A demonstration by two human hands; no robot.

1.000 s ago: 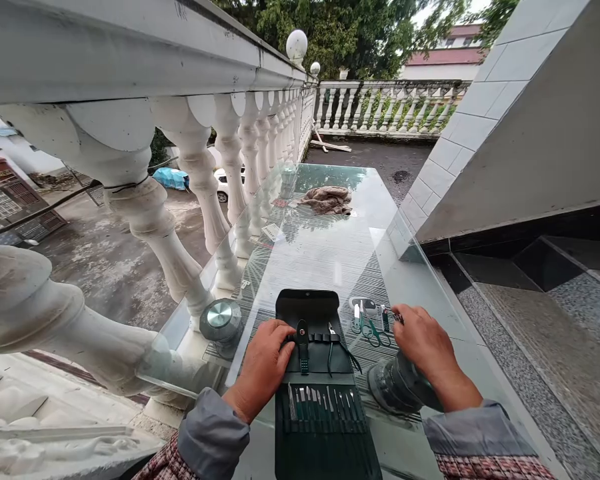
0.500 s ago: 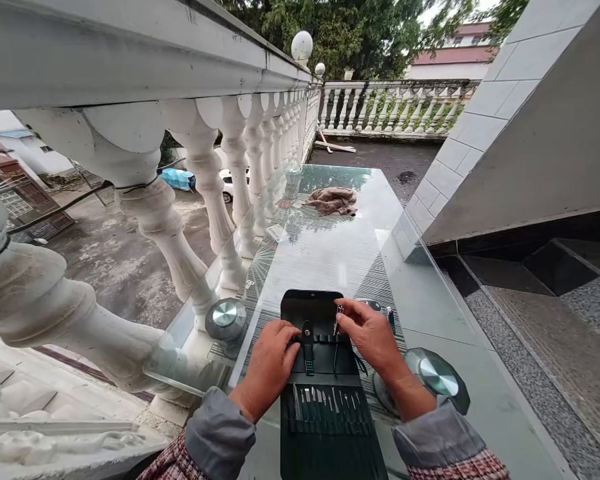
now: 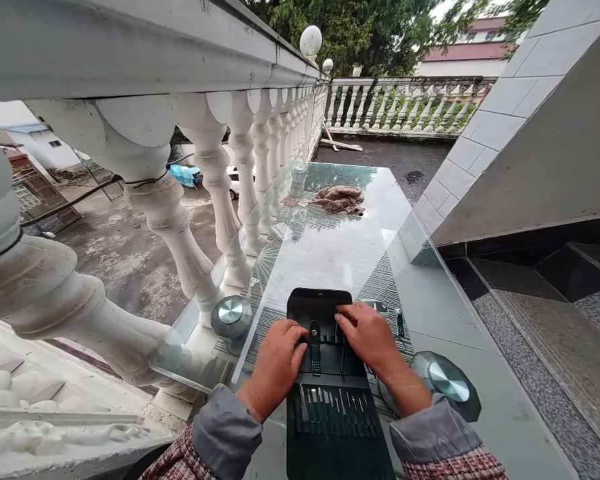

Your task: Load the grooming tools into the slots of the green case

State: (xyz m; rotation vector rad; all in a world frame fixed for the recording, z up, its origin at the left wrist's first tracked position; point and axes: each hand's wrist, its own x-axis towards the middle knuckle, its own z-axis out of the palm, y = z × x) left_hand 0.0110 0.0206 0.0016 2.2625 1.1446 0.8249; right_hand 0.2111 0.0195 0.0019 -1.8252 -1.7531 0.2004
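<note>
Two bare hands are resting at an open dark case (image 3: 341, 457), which is lying unfolded on the glass surface (image 3: 340, 257), its near end running out of view at the bottom. The left hand (image 3: 277, 360) is touching the case's left edge, thumb and forefinger bending beside the strap (image 3: 315, 333) with its round snap; whether they are pinching anything, I cannot tell. The right hand (image 3: 374, 339) is curling over the right side of the upper panel, its fingers hiding whatever they may be holding, so I cannot tell if it is clamped on something. Nearer the wearer, a row of slim metal tools (image 3: 334, 405) is sitting side by side in the case's lower part. A small clipper (image 3: 399, 323) is lying on the surface just right of the right hand. One round metal disc (image 3: 231, 311) is showing left of the case, another (image 3: 449, 381) right of it. Farther off, a crumpled brown cloth (image 3: 339, 200) is lying near the surface's far end.
</note>
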